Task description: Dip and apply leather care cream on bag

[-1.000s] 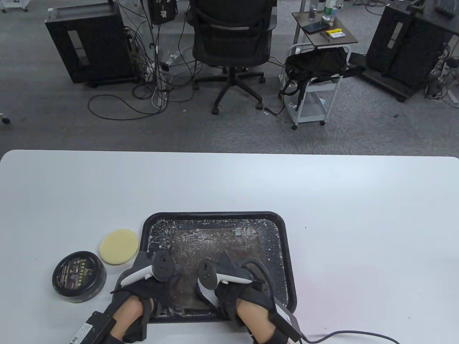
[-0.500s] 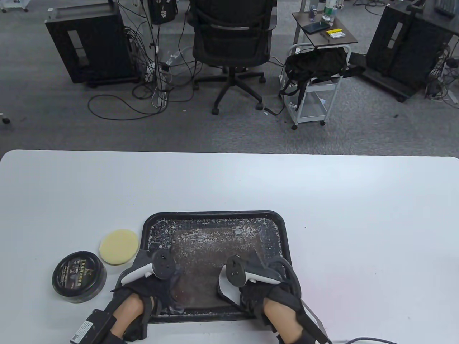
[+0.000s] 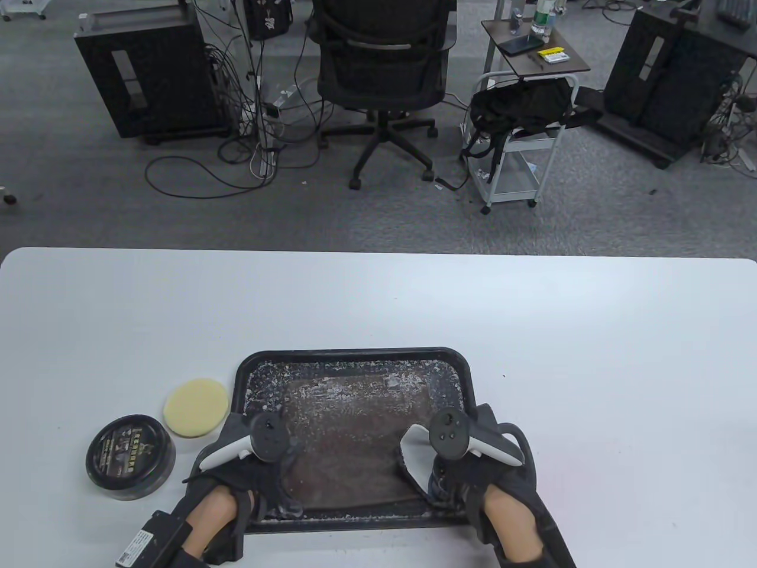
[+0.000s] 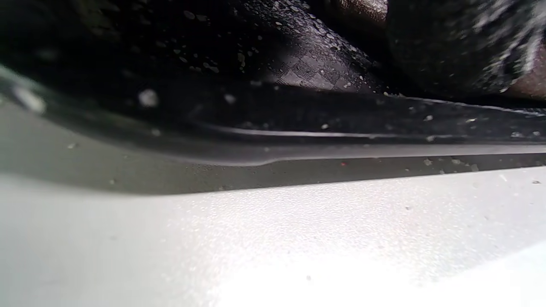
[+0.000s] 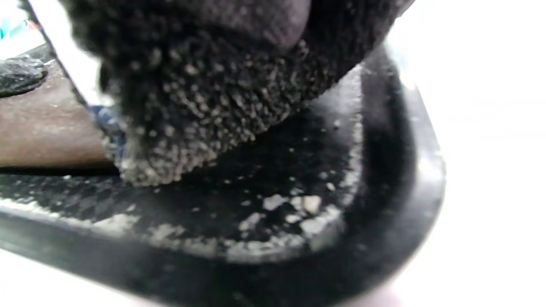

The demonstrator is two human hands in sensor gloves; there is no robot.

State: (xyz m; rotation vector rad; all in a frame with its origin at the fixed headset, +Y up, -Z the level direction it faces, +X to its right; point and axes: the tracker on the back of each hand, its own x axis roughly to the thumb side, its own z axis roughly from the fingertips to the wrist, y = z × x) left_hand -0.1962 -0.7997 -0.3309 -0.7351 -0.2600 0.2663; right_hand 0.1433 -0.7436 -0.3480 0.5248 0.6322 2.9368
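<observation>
Right hand (image 3: 458, 473) slid rightward to tray's (image 3: 355, 354) lower right corner, grip unclear; left hand (image 3: 260, 473) unmoved on bag (image 3: 349, 438), grip unclear.

An office: swivel chair (image 3: 378, 65), computer towers (image 3: 151, 77), floor cables (image 3: 195, 177).

cream tin (image 3: 130, 457) lid label (print too small), nothing legible

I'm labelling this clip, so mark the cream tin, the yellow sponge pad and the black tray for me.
cream tin (image 3: 130, 455), table view, middle of its closed black lid.
yellow sponge pad (image 3: 196, 407), table view, centre of its round top.
black tray (image 3: 355, 354), table view, its far rim.
</observation>
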